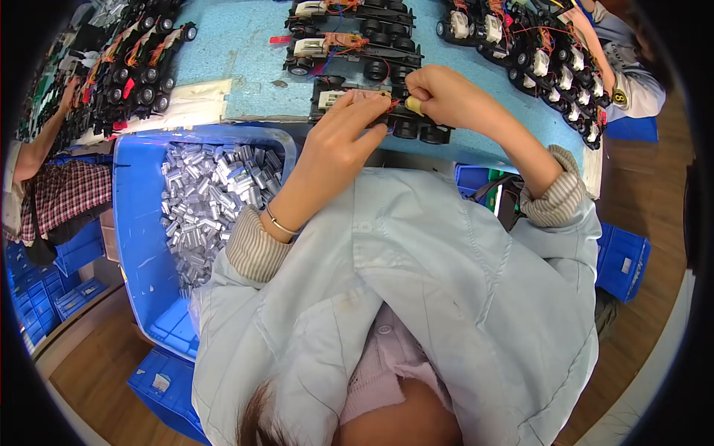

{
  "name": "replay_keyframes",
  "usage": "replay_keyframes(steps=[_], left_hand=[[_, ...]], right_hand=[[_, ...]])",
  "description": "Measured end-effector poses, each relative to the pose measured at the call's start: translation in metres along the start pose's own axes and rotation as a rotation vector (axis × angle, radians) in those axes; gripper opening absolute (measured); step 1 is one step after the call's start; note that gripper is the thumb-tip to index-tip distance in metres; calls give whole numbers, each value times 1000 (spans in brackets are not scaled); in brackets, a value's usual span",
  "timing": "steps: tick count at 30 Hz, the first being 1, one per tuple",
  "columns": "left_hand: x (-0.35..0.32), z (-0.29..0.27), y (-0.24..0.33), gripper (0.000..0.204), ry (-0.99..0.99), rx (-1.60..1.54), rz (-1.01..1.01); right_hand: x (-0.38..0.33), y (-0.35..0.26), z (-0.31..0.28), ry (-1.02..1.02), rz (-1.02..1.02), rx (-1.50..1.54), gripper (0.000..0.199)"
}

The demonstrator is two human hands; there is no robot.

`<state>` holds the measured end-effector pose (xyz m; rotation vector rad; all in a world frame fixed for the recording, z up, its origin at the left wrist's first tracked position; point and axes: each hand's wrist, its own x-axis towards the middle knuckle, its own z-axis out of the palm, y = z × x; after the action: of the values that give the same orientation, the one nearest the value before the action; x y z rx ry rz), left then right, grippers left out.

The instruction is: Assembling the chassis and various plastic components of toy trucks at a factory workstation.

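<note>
Evidently, the toy truck chassis point(404, 128) is being worked on at the near edge of the blue surface point(238, 63), about midway along that edge, its white block point(328, 99) toward the left and its paired black wheels toward the right. By the left hand point(346, 134) the chassis is covered at its middle, fingers lowered onto it and thumb set apart; whether it is pinched or merely pressed cannot be told. By the right hand point(451, 97) a small pale-yellow piece point(414, 106) is held in closely curled fingers, just over the chassis; what that piece is cannot be made out.

Probably the chassis will be felt as light and stiff, with wheels that may roll if it is pushed lengthwise. It is best held by its dark frame, between white block and wheels. Thin wires, like the orange ones point(348, 39) on the next chassis point(387, 53) farther from the near edge, are likely the fragile part and should not be pulled or used as a handhold.
</note>
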<state>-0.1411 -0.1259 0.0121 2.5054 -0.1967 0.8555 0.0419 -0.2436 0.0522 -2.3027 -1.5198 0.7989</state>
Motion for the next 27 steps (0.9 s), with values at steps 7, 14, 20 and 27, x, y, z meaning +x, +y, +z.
replay_keyframes(steps=[7, 14, 20, 27], left_hand=[[-7, -28, 12, 22, -171, 41, 148], [-24, -36, 15, 13, -135, -242, 40], [6, -40, 18, 8, 295, -751, -557], [65, -18, 1, 5, 416, -1110, -785]], right_hand=[[-14, -2, -13, 260, -149, -61, 22], [-19, 16, 32, 407, -83, 52, 20], [-34, -8, 40, 480, 4, 226, 18], [-18, -15, 60, 554, 131, 410, 21]])
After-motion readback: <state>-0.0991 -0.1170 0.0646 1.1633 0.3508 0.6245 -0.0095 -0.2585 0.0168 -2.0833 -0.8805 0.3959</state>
